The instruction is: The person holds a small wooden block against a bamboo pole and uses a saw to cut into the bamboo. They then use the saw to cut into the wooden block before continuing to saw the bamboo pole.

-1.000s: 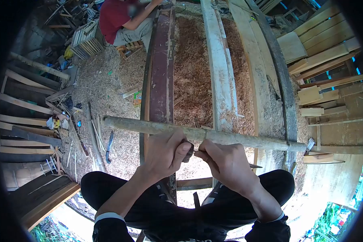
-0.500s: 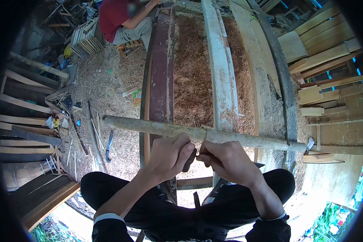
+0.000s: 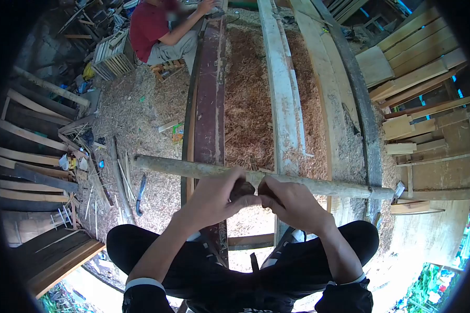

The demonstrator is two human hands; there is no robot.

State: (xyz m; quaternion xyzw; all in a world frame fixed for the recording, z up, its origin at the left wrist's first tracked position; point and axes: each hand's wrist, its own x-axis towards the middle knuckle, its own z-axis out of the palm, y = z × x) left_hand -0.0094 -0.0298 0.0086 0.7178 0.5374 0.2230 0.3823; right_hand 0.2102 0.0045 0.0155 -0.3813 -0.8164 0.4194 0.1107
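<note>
My left hand (image 3: 219,197) and my right hand (image 3: 293,202) meet in front of me, thumbs almost touching, just on the near side of a round wooden pole (image 3: 339,188). Both are closed, fingers curled inward. A small dark patch shows between the left fingers, but what it belongs to is hidden. Whatever the right fingers pinch is too small to name. The pole lies crosswise over a dark red plank (image 3: 208,104) and a whitish plank (image 3: 286,104).
Left of the planks, a large knife (image 3: 141,195) lies on the shavings-covered floor (image 3: 128,120). A person in a red shirt (image 3: 150,23) sits at the far left. Slatted crates (image 3: 112,55) stand beside them. Boards (image 3: 412,68) lean along the right side.
My hands have turned, so the thumbs now point towards each other, and the dark piece in my left hand is mostly covered. The seated person's hand and torso have shifted slightly in view.
</note>
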